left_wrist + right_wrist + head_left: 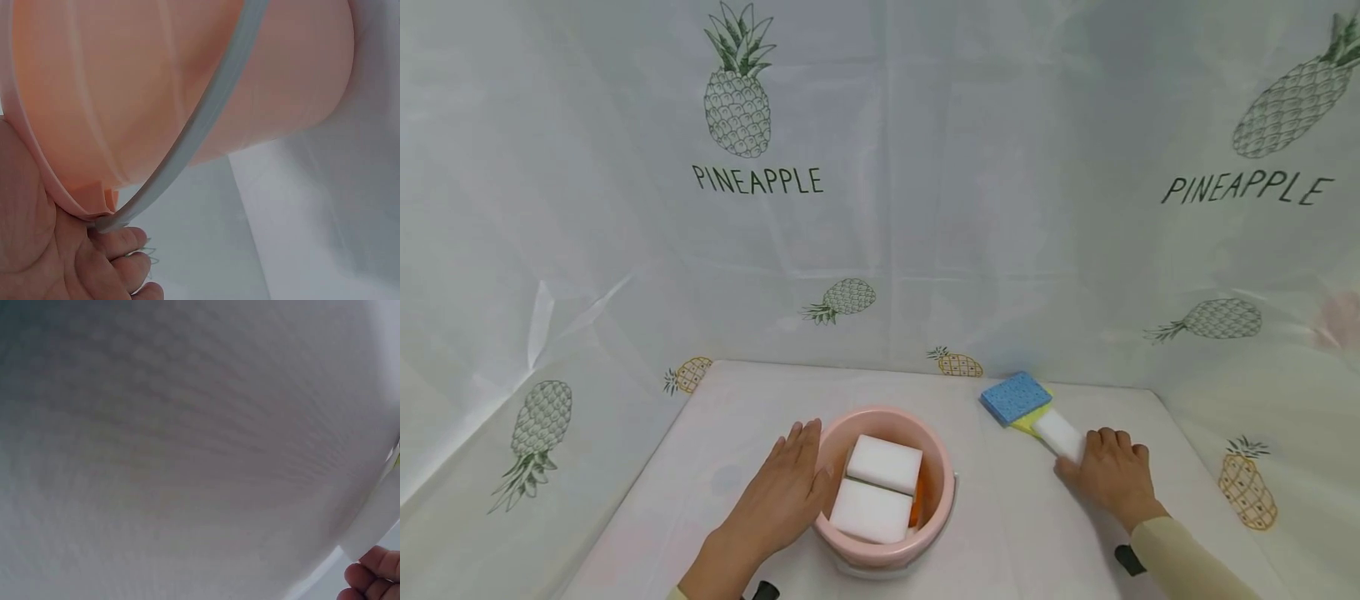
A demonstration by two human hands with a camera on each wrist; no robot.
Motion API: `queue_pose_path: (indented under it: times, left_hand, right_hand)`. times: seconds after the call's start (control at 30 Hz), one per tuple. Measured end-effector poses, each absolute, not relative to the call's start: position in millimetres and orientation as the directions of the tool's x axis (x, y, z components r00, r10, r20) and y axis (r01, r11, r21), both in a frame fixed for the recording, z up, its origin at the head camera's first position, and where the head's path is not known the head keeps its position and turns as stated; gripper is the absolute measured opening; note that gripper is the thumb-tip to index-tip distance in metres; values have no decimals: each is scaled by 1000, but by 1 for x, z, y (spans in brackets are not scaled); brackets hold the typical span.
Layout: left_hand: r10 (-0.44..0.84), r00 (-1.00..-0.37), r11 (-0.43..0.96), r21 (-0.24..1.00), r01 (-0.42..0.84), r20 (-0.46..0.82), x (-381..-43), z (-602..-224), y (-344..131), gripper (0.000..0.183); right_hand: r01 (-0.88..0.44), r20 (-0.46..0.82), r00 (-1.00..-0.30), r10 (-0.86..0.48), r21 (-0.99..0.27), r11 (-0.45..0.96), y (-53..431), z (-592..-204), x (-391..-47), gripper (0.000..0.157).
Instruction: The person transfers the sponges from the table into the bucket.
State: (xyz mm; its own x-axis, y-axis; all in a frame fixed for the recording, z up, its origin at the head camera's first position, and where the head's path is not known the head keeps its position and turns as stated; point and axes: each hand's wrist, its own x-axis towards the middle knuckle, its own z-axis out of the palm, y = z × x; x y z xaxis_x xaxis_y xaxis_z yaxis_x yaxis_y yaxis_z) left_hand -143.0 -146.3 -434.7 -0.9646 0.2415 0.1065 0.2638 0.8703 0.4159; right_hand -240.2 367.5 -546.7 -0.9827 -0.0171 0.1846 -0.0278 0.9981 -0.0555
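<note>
Sponge brush [1032, 416] slants — blue head [1017, 398] pointing away, leftward.

The right sleeve [1187, 562] is what catches my eye, plain and pale yellowish beige, its edge ending near the wrist. Of the left sleeve [677, 593] I can make out only a sliver, in a similar shade. The left hand [786, 492] and right hand [1112, 475] are bare. A small black piece [1129, 559] shows beside the right cuff, another black piece [766, 591] by the left forearm.
</note>
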Motion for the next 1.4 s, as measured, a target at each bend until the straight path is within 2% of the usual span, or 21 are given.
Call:
queue_pose_path:
  times: [0.17,0.3,0.53,0.87,1.03,1.27,1.4]
  left_hand:
    - [241,-965,871,414,263,107,-143,-435,-146,64]
    - [240,-965,871,416,262,105,-143,-434,-146,64]
    - [236,-965,867,424,262,115,-142,-433,-147,64]
    - [246,-962,859,432,274,122,-142,-433,-147,64]
    - [246,-961,862,425,276,125,-142,-434,-147,64]
    - [249,-960,861,424,280,129,-142,-435,-148,63]
    - [256,-957,862,417,289,135,-142,-435,-149,62]
  right_hand:
    - [-22,175,-985,-10,-72,997,369,-546,-241,67]
    - [-48,265,-964,-23,-86,995,367,-546,-240,64]
    - [-168,515,-851,-104,-78,983,336,-522,-238,73]
    - [-413,676,-689,-263,-68,908,243,-470,-226,69]
    - [-492,624,-702,-344,-75,867,194,-440,-207,67]
    - [-556,442,-754,-485,-38,830,143,-408,-177,71]
    - [-578,334,-777,-533,-45,815,126,-403,-166,67]
